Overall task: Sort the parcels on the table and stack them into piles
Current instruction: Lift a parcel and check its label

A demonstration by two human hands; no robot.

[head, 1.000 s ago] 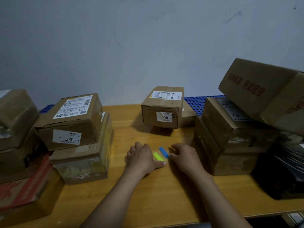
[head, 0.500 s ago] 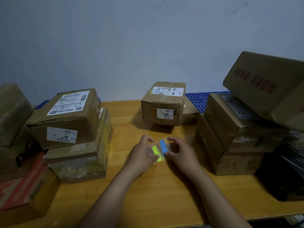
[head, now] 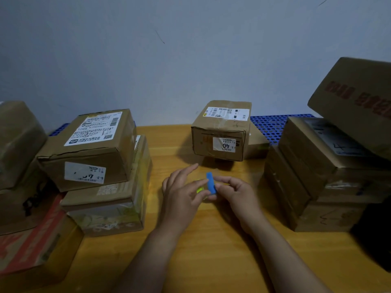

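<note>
Grey wall point(head: 190, 60), yellow wooden table point(head: 211, 254); brown cardboard parcels point(head: 91, 149) piled left and right, one labelled box point(head: 220, 132) centre-back. Right hand point(head: 238, 194) pinches a blue strip point(head: 210, 184); left hand point(head: 181, 194) half-spread, thumb by a yellow-green strip point(head: 200, 189), hold unclear

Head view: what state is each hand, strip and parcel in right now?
Right hand, pinches the blue strip.
Left hand, fingers stretched, thumb on the yellow-green strip, hold unclear.
Blue strip, held above the table.
Parcel marked 40, taped shut, on the table.
Red-printed box, tilted atop the right pile.
Labelled left box, stacked on another box.
</note>
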